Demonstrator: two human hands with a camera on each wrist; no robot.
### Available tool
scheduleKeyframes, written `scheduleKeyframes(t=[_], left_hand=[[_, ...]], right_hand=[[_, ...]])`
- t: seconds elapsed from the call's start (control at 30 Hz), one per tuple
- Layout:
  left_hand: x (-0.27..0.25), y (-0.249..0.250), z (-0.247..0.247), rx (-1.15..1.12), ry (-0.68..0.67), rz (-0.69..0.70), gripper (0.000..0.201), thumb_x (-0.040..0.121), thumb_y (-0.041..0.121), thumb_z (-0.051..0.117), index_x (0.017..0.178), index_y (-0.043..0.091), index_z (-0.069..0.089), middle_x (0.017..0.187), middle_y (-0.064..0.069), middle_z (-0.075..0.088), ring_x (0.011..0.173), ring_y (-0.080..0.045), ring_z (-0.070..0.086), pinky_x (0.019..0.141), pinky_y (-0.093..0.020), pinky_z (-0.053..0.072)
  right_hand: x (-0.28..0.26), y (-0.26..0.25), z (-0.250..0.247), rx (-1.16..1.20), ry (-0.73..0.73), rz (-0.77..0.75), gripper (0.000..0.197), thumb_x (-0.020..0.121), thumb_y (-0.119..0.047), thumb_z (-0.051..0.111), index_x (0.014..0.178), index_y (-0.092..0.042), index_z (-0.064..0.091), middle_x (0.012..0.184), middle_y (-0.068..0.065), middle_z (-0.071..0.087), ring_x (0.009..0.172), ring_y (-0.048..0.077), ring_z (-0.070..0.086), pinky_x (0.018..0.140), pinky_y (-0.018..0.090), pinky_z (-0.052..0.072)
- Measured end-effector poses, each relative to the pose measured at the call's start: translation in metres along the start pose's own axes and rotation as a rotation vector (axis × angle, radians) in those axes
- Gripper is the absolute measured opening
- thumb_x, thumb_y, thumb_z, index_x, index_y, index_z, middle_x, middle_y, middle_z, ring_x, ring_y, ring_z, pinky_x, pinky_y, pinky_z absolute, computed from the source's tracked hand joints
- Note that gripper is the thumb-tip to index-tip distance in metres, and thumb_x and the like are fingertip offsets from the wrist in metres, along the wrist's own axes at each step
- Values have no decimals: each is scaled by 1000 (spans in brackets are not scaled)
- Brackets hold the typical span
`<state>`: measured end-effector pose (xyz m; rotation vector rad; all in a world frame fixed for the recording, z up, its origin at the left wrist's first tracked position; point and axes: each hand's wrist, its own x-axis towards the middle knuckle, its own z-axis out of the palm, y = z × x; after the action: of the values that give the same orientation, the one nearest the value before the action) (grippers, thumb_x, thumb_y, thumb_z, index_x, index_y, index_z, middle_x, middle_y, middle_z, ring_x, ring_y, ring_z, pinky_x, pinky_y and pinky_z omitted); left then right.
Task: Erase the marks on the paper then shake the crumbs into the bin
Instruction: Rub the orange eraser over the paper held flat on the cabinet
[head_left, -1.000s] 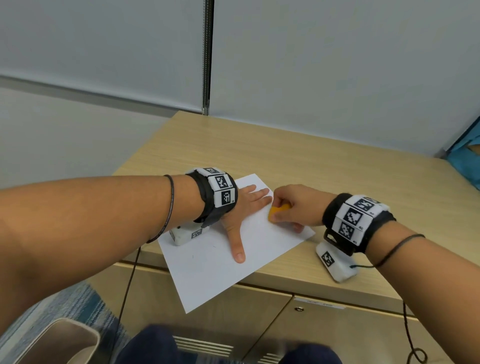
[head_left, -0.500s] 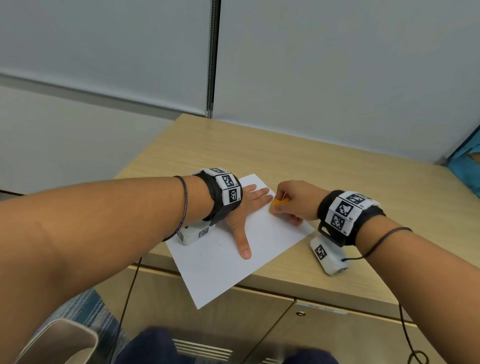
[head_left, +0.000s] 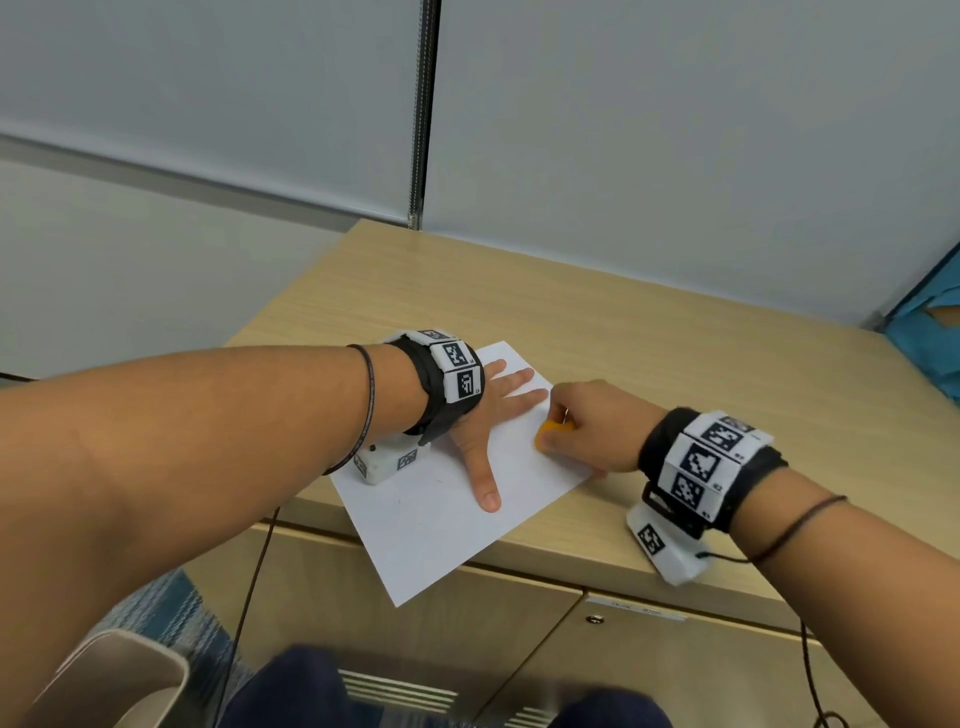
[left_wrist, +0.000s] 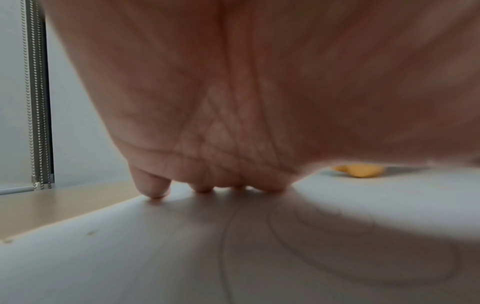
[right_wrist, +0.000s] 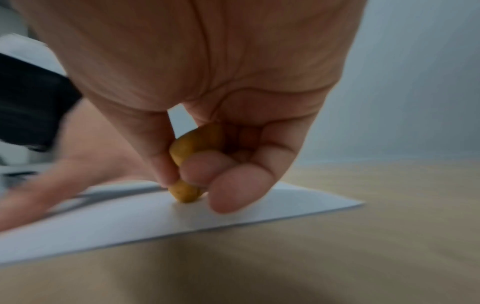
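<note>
The paper (head_left: 447, 514) is laid slantwise on the desk (head_left: 675, 364), one corner hung over the near edge above the cupboard. It is pinned flat under the left hand (head_left: 483, 415), whose fingers are spread straight. Just to that hand's right, an orange eraser (head_left: 553, 428) is pinched between thumb and curled fingers of the right hand (head_left: 592, 426) and pressed tip-down onto the sheet near its far right edge. Faint curved pencil lines (left_wrist: 298, 236) are seen beneath the left palm, so rubbing is judged unfinished. The bin (head_left: 119, 680) is placed low, left of both hands.
</note>
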<state>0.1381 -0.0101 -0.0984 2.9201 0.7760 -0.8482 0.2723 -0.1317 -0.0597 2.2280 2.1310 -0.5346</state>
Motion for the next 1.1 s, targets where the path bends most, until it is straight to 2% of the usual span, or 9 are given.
scheduleKeyframes(t=[0.17, 0.27, 0.37, 0.53, 0.67, 0.77, 0.83, 0.93, 1.1], left_hand=[[3, -1, 0, 14, -9, 8, 162, 35, 94, 68, 150, 36, -32, 161, 1, -35, 150, -34, -23, 117, -68, 0], [2, 0, 0, 6, -3, 2, 159, 41, 90, 72, 151, 37, -31, 161, 2, -35, 150, -32, -24, 117, -65, -1], [-2, 1, -2, 1, -1, 5, 155, 47, 85, 74, 151, 38, -30, 161, 1, -34, 150, -33, -25, 116, -65, -2], [1, 1, -1, 4, -13, 6, 164, 34, 93, 68, 150, 36, -31, 161, 2, -35, 150, -34, -24, 117, -68, -2], [-1, 1, -2, -9, -22, 0, 170, 15, 97, 55, 151, 39, -30, 161, 4, -35, 150, -32, -24, 118, -66, 0], [-1, 0, -2, -10, -12, -3, 168, 22, 95, 63, 150, 39, -31, 161, 3, -35, 150, -31, -24, 118, -66, -1], [1, 0, -1, -3, 0, 3, 163, 34, 92, 70, 150, 38, -31, 161, 3, -35, 150, -33, -24, 118, -66, -1], [2, 0, 1, -3, 4, 10, 168, 22, 97, 59, 150, 37, -32, 161, 3, -35, 150, -33, -24, 118, -66, -2], [-1, 2, -1, -1, 1, -8, 168, 23, 96, 64, 150, 38, -32, 161, 4, -34, 151, -31, -23, 118, -65, 0]], right_hand=[[-25, -26, 22, -64, -106, -224, 22, 91, -37, 63, 94, -16, 59, 86, 0, 64, 73, 15, 54, 65, 26, 43], [-9, -11, 7, -32, -89, -119, 25, 94, -36, 62, 100, -12, 61, 83, -4, 60, 60, 5, 52, 55, 19, 41], [1, 1, 0, 34, -2, -27, 25, 93, -33, 61, 100, -9, 58, 86, 2, 61, 56, 11, 55, 52, 25, 46], [-19, -20, 17, -60, -133, -214, 23, 89, -36, 65, 97, -16, 59, 88, -1, 61, 74, 14, 53, 66, 28, 45], [2, -2, -2, -68, -62, -97, 23, 92, -37, 63, 98, -14, 59, 82, -6, 59, 61, 5, 52, 56, 22, 39], [8, 7, -2, -52, 29, -36, 25, 91, -35, 62, 98, -12, 59, 89, 0, 62, 73, 17, 58, 61, 28, 45], [-4, -2, 10, -47, -43, -131, 22, 90, -36, 64, 96, -16, 57, 85, -5, 58, 75, 14, 55, 63, 26, 44], [-17, -10, 21, -14, -131, -227, 21, 88, -39, 67, 92, -22, 55, 82, -8, 56, 74, 13, 52, 66, 27, 44], [8, 16, -2, -9, -8, -57, 23, 89, -38, 67, 95, -17, 59, 91, -2, 62, 80, 19, 60, 68, 30, 49]])
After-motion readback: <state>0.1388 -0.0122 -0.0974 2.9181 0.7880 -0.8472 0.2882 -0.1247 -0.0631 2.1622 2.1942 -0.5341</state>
